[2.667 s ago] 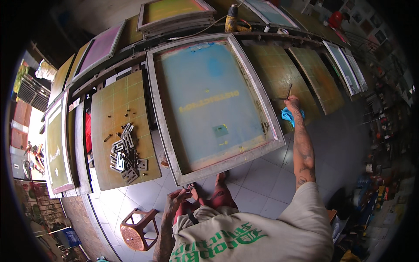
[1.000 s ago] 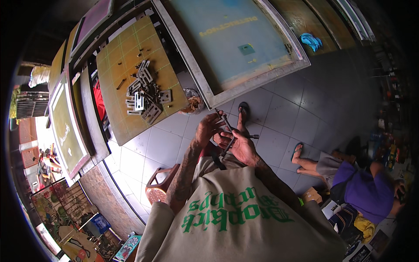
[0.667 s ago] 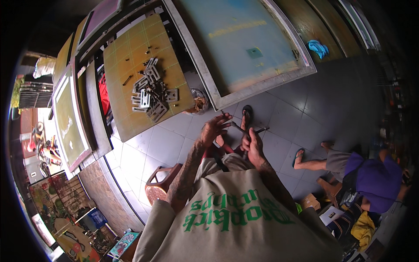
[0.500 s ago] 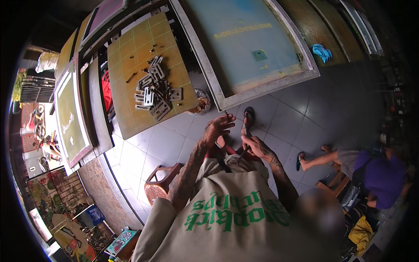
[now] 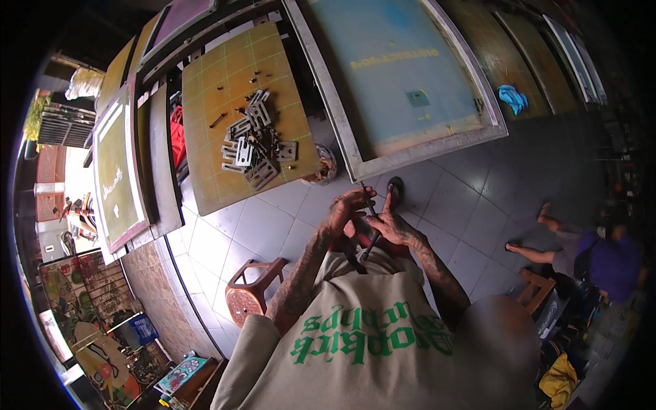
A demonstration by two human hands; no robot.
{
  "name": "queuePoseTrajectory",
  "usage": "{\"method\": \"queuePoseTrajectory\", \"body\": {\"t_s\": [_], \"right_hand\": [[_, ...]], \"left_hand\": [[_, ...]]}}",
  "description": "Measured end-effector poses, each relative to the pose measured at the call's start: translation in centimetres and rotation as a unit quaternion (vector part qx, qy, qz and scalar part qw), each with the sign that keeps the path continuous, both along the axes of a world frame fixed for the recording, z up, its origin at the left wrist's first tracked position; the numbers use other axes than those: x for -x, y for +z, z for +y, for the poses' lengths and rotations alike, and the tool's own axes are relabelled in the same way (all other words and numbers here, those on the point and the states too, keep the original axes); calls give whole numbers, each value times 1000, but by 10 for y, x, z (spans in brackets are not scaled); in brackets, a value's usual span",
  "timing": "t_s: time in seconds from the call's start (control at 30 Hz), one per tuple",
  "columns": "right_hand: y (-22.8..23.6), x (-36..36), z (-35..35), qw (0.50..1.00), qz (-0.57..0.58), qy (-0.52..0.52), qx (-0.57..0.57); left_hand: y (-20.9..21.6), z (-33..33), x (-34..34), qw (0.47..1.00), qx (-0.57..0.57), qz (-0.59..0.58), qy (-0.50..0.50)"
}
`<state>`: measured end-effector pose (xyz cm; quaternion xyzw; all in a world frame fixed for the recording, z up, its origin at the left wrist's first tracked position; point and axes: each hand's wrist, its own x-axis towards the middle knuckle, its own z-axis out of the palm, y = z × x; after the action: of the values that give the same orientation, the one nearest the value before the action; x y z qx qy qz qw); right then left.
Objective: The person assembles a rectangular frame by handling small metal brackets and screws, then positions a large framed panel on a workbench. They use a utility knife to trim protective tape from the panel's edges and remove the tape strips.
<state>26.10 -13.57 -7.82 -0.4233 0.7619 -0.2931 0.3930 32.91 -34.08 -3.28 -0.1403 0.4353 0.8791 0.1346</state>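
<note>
Held tool (image 5: 373, 242), frame (image 5: 429, 153) just ahead, brackets (image 5: 243, 152), stool (image 5: 246, 305)

From here I can't make out whether the left fingers (image 5: 358, 196) pinch anything; the right fingers (image 5: 383, 221) cover part of the dark metal tool (image 5: 371, 244). At one o'clock the big screen (image 5: 400, 92) is cut off. Past three o'clock, a person in purple (image 5: 605, 266) blurs into shadow.

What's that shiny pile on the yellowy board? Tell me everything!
It's a messy pile of flat, silvery plates that look like metal, many with slots or holes. They overlap at different angles. Dark bolts lie among and around them. The pile rests mostly on the near half of the yellowy-brown board. Nobody is touching it.
</note>
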Motion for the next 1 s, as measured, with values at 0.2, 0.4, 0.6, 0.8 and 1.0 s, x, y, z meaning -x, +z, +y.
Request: {"method": "queuePoseTrajectory", "body": {"t_s": [0.2, 0.4, 0.6, 0.8, 1.0], "right_hand": [[-16, 0, 3, 983, 169, 64, 12], [-12, -1, -4, 996, 68, 43, -27], [-15, 8, -2, 999, -24, 36, -18], [32, 33, -9, 840, -535, -87, 23], [41, 36, -9, 913, -399, -66, 52]], "left_hand": [[4, 6, -3, 998, 18, -49, 29], [27, 15, -9, 995, 14, -75, 66], [32, 22, -7, 977, 105, -169, 81], [51, 23, -2, 973, 134, -166, 92], [25, 24, -8, 958, 262, 24, 112]]}}
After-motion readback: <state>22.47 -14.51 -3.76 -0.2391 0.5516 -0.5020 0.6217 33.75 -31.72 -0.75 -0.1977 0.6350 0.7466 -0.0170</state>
